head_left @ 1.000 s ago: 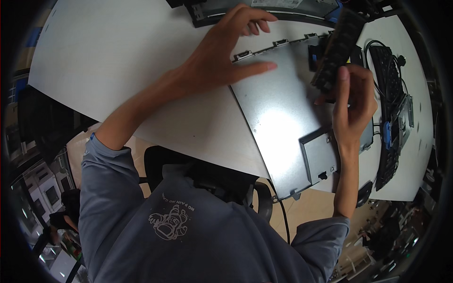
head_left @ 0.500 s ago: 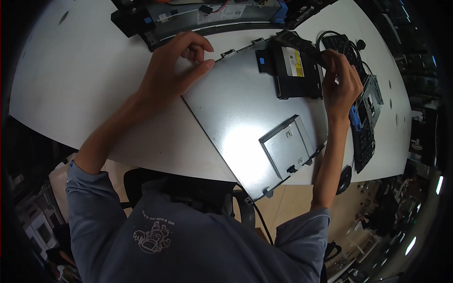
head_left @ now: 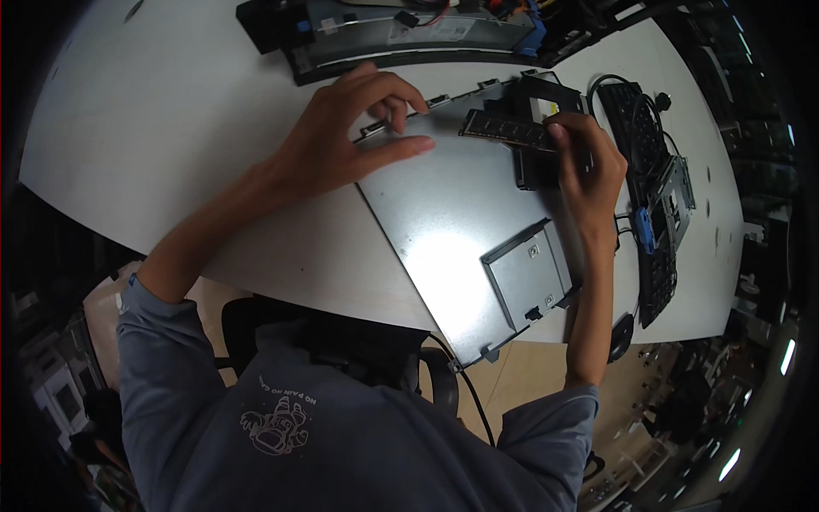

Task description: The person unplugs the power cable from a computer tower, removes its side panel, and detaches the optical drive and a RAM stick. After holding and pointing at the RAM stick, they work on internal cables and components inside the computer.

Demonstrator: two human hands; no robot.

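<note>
A RAM stick [head_left: 505, 129], long, thin and dark with chips along it, is pinched at its right end in my right hand [head_left: 590, 158]. It hangs over a bare metal computer side panel [head_left: 409, 222] lying on the table. My left hand [head_left: 363, 119], thumb and fingers apart, hovers over the panel's far left edge and holds nothing. Between the two hands the stick's free end points left. Partly hidden behind the stick and my right hand, a black optical drive [head_left: 533, 175] with a yellow-and-white label rests on the panel.
An opened computer case [head_left: 409, 38] with cables stands at the far edge. To the right lie a black keyboard [head_left: 657, 282], a coiled black cable [head_left: 636, 102], a metal bracket with a blue latch [head_left: 670, 205] and a mouse [head_left: 622, 336]. The white table [head_left: 153, 145] extends left.
My right hand has brought the RAM stick left and nearer, away from above the optical drive's far side. My left hand has shifted right, its thumb and fingers still spread. The view has shifted slightly.
</note>
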